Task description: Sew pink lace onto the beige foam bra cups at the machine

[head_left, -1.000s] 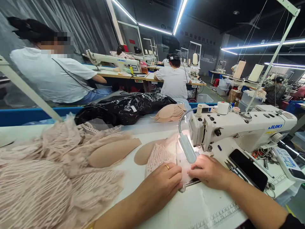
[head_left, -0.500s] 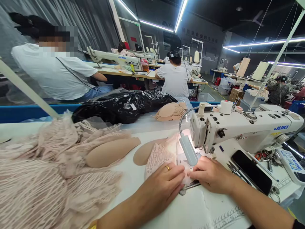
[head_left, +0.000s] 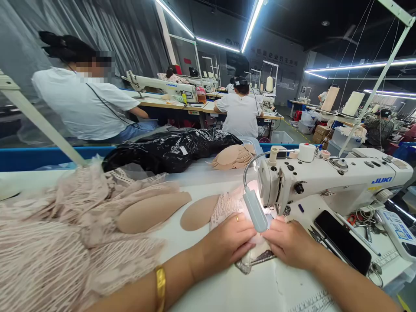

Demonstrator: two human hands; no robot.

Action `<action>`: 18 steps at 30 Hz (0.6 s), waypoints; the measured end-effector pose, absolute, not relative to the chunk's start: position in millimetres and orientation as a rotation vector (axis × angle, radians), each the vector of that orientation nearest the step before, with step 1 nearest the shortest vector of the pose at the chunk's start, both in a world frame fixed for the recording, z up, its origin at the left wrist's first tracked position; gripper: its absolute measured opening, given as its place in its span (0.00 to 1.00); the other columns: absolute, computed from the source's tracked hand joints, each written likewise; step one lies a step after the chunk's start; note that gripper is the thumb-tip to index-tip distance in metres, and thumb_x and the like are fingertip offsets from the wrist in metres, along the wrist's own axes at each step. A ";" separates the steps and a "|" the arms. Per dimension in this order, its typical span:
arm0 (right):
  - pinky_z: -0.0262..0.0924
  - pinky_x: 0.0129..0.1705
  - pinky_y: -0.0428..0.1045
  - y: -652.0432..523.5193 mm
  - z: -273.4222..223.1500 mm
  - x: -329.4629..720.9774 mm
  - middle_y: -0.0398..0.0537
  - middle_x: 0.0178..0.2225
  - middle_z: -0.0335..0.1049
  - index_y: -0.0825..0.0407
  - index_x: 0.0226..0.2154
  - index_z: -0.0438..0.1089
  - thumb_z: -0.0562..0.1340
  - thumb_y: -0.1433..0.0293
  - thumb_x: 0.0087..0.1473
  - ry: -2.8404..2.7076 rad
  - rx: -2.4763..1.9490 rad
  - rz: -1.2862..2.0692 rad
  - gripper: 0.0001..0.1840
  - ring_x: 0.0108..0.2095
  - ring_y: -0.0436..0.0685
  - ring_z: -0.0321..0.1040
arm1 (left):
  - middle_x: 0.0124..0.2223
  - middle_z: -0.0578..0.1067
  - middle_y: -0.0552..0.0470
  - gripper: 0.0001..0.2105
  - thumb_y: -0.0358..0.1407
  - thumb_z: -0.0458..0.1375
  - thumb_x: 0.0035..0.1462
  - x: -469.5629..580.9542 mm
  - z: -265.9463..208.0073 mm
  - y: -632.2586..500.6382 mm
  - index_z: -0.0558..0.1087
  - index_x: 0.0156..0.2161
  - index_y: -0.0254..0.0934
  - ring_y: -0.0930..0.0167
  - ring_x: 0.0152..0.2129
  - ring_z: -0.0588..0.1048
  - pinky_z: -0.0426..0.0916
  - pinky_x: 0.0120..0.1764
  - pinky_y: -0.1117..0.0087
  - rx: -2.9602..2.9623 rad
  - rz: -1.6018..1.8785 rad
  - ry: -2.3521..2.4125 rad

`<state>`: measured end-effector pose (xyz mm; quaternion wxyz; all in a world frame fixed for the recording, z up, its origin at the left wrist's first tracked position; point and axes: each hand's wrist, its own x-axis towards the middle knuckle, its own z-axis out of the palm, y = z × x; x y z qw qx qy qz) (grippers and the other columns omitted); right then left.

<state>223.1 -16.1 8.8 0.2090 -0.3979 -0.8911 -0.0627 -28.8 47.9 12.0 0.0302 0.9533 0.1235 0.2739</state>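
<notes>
Pale pink lace fabric (head_left: pixel 224 204) lies under the head of a white sewing machine (head_left: pixel 334 175). My left hand (head_left: pixel 229 238), with a ring on one finger, presses its fingers together on the lace just left of the needle area. Close beside it, my right hand (head_left: pixel 289 240) pinches the near edge of the fabric. A grey lamp (head_left: pixel 255 212) on a bendy neck lights the spot and hides the needle and part of the fingertips. One beige oval pad (head_left: pixel 199 213) reaches to the lace's left edge; another beige pad (head_left: pixel 152 212) lies farther left.
A heap of pink lace (head_left: pixel 42 255) covers the table's left side. Behind are a black plastic bag (head_left: pixel 169 149) and stacked beige pads (head_left: pixel 232 157). Right of my hand lie snips (head_left: pixel 316 236) and a black phone (head_left: pixel 342 242). Co-workers sit at machines beyond.
My hands have shifted slightly with the lace at the machine, the right hand closer to the presser area. The view has tilted a little, bringing my left wrist's gold bracelet fully into sight.
</notes>
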 end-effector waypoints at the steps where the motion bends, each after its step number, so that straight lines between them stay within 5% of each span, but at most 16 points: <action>1: 0.48 0.29 0.50 -15.2 8.4 223.3 0.43 0.30 0.67 0.48 0.36 0.73 0.61 0.78 0.58 -2.476 -1.120 -0.177 0.10 0.30 0.56 0.58 | 0.37 0.80 0.50 0.09 0.29 0.52 0.71 -27.7 9.6 53.1 0.75 0.43 0.40 0.63 0.33 0.74 0.69 0.41 0.63 2.940 0.869 0.353; 12: 0.46 0.29 0.51 -15.9 9.7 224.3 0.43 0.32 0.68 0.48 0.34 0.68 0.59 0.80 0.58 -2.514 -1.171 -0.209 0.10 0.30 0.56 0.59 | 0.44 0.83 0.49 0.09 0.25 0.54 0.68 -26.1 15.3 69.3 0.74 0.44 0.40 0.60 0.41 0.79 0.69 0.50 0.56 3.047 0.865 0.242; 18: 0.48 0.31 0.51 -20.1 16.5 225.6 0.43 0.31 0.69 0.48 0.32 0.65 0.60 0.79 0.58 -2.561 -1.126 -0.175 0.10 0.31 0.56 0.60 | 0.43 0.83 0.51 0.18 0.20 0.54 0.63 -24.2 15.9 65.5 0.76 0.49 0.43 0.62 0.41 0.78 0.69 0.47 0.60 3.053 0.859 0.263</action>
